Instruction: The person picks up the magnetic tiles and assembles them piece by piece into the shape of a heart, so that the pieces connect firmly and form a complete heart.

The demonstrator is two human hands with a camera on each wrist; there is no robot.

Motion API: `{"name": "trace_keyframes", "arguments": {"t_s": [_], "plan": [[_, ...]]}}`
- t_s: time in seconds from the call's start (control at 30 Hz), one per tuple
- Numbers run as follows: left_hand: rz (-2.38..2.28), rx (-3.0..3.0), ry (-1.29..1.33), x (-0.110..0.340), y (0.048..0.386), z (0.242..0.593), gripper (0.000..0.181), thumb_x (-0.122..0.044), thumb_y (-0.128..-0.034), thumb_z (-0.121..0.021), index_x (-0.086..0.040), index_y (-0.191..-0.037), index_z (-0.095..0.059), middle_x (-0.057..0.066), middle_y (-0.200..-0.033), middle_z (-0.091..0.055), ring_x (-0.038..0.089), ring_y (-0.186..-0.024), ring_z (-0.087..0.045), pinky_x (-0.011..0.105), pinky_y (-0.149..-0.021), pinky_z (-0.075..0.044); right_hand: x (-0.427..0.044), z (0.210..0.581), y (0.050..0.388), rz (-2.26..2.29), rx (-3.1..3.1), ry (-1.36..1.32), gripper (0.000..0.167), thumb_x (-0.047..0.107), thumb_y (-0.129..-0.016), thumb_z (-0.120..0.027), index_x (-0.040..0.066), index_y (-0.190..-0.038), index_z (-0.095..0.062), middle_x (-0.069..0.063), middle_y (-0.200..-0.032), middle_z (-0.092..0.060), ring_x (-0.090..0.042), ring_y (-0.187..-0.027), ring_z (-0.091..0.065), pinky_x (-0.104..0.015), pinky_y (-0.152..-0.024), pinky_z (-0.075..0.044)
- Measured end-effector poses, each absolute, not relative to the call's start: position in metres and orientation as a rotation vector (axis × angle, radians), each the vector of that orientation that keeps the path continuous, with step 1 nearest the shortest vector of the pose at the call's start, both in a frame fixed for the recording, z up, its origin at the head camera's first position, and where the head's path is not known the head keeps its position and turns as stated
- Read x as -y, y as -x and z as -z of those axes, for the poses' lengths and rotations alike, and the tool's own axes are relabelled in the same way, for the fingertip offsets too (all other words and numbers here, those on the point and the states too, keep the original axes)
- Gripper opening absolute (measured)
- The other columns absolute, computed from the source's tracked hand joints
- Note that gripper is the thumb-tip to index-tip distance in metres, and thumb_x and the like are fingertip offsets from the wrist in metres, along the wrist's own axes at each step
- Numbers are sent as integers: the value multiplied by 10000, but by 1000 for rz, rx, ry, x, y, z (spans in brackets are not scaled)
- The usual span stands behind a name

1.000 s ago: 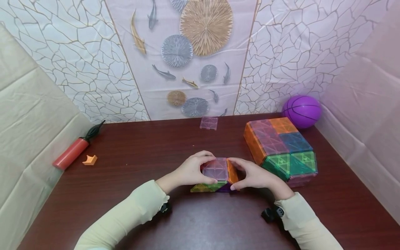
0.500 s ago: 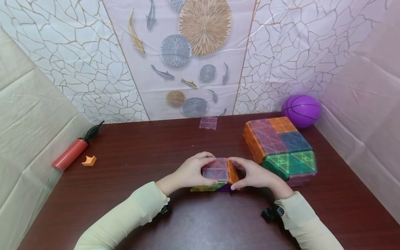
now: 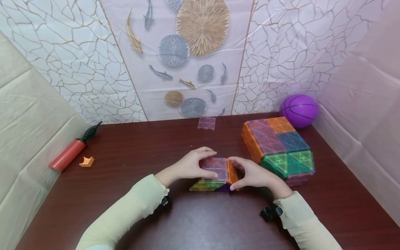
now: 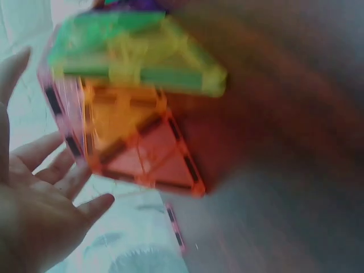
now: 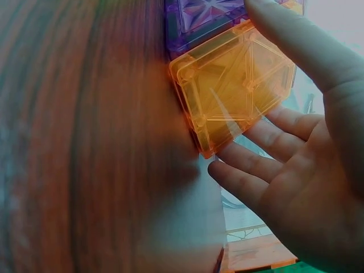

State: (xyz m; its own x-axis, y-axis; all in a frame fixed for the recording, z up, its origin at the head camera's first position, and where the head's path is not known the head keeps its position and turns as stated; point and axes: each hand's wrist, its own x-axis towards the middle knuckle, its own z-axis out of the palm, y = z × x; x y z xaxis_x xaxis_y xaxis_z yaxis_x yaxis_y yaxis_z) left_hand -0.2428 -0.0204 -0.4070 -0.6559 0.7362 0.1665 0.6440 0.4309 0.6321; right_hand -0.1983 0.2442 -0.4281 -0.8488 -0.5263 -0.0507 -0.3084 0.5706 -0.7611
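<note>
A small box of translucent magnetic tiles (image 3: 215, 168) sits on the dark wooden table between my hands. Its top is a pink square, its right side an orange tile (image 5: 233, 85). Yellow, green and purple triangles make up the near side, and red and orange triangle tiles (image 4: 148, 153) show at the left end. My left hand (image 3: 189, 166) hovers around the left part, thumb and fingers spread; the left wrist view shows these fingers loose beside the box. With my right hand (image 3: 254, 173) I hold the right end, thumb at the near side and fingers at the far side.
A larger tile structure (image 3: 275, 142) stands close to my right hand. Behind it lies a purple ball (image 3: 299, 110). One loose pink tile (image 3: 207, 123) lies by the back wall. At the left are a red hand pump (image 3: 67, 154) and a small orange piece (image 3: 86, 161).
My left hand has loosened and risen slightly off the small box, its thumb now higher over the top. My right hand keeps its hold. The whole head view has shifted slightly.
</note>
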Motion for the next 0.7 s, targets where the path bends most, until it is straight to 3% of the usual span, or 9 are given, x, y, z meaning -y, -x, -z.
{"name": "trace_keyframes", "arguments": {"t_s": [0.2,0.43,0.7], "plan": [[-1180,-2595,-1085,18,284,415,669,-361,-817,-764,-55,-1365,-536,98,-1374,-520,233,-1283,-470,411,-1069,-372,-245,425,197,1111,-2549,665,918,390,-720,-843,29,-1430,-386,-145,-1396,-488,-326,-1263,-471,-521,-1050,-369],[-1166,-2631,-852,15,325,427,715,-400,-852,-716,-82,-1437,-453,151,-1490,-400,284,-1391,-341,468,-1111,-306,-248,425,195,1088,-2553,658,918,393,-720,-840,37,-1429,-379,-139,-1392,-485,-327,-1267,-464,-520,-1051,-369],[-1043,-2652,-727,8,352,435,767,-430,-860,-694,-72,-1469,-394,130,-1515,-368,279,-1410,-310,453,-1129,-279,-250,425,197,1077,-2536,679,907,396,-725,-837,54,-1427,-378,-127,-1394,-482,-315,-1271,-457,-520,-1057,-362]]}}
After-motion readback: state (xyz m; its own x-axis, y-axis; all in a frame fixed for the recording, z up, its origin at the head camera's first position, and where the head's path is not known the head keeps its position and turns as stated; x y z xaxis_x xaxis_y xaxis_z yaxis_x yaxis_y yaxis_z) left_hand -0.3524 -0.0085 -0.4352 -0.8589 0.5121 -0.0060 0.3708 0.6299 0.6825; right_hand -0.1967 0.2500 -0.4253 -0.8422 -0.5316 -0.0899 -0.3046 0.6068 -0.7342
